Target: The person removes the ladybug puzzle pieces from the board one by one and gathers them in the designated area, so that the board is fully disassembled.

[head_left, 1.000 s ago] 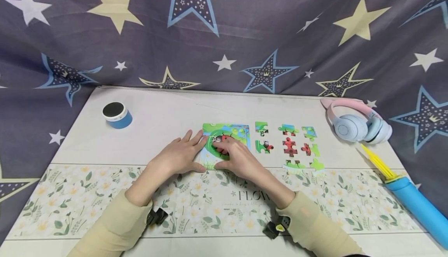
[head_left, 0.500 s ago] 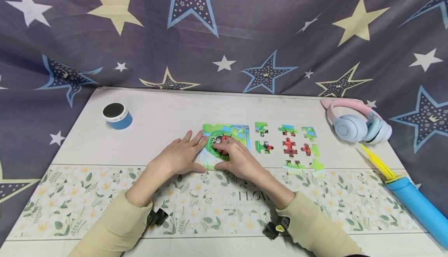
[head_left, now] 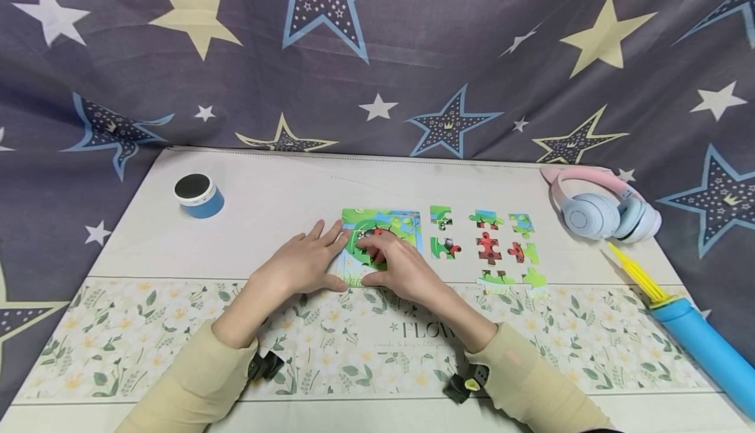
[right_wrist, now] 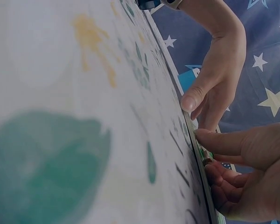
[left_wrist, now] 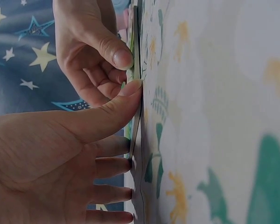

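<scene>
A square jigsaw puzzle board (head_left: 404,221) with a ladybug picture lies flat on the table, framed by both hands. My left hand (head_left: 303,263) spreads its fingers against the board's left side. In the left wrist view its straight fingertips and thumb touch down along the board's edge. Over the middle of the picture, my right hand (head_left: 401,266) bends its fingers downward, thumb at the board's near edge. The right wrist view has its curled fingers (right_wrist: 219,182) right at the board's surface; I cannot tell whether they pinch a piece. Part of the ladybug is hidden beneath this hand.
Several loose jigsaw pieces (head_left: 488,247) lie in rows right of the board. Farther right are pink and blue headphones (head_left: 590,213) and a blue pump (head_left: 702,348) with a yellow nozzle. A small round blue speaker (head_left: 200,197) stands at the left. A star-patterned curtain (head_left: 377,59) hangs behind.
Both hands keep their places on the board. The right index finger shifts very slightly over the picture; the loose pieces have not moved.
</scene>
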`<state>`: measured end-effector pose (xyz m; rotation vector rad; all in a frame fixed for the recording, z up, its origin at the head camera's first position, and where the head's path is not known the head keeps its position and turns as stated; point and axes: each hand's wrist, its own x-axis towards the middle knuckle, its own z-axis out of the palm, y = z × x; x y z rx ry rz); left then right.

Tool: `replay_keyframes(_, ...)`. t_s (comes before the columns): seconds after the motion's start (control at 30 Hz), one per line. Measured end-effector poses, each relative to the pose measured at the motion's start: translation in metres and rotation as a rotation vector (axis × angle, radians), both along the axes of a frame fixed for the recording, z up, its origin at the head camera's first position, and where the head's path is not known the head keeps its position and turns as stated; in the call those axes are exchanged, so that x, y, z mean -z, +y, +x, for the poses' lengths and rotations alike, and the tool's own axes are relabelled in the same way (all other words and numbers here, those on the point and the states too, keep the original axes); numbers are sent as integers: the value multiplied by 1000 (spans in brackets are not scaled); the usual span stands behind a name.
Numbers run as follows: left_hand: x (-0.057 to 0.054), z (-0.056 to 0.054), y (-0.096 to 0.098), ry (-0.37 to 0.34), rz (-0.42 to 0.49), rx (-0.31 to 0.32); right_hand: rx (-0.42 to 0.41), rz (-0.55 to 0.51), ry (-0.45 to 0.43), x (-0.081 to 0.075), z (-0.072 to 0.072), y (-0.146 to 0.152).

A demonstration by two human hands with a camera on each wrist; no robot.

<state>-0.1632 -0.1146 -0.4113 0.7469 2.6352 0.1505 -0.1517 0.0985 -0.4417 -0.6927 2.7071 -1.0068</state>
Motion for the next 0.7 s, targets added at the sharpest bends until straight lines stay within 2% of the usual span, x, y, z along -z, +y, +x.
replay_keyframes(0.2,0,0,0,0,-7,1,13,38,-15,0,0,-1)
replay_keyframes(0.43,1,0,0,-3,-3,1,18,27,-22,-1,1,-2)
replay_keyframes(0.7,1,0,0,-7,-1,-1,-11,63,-11,-3,-2,2)
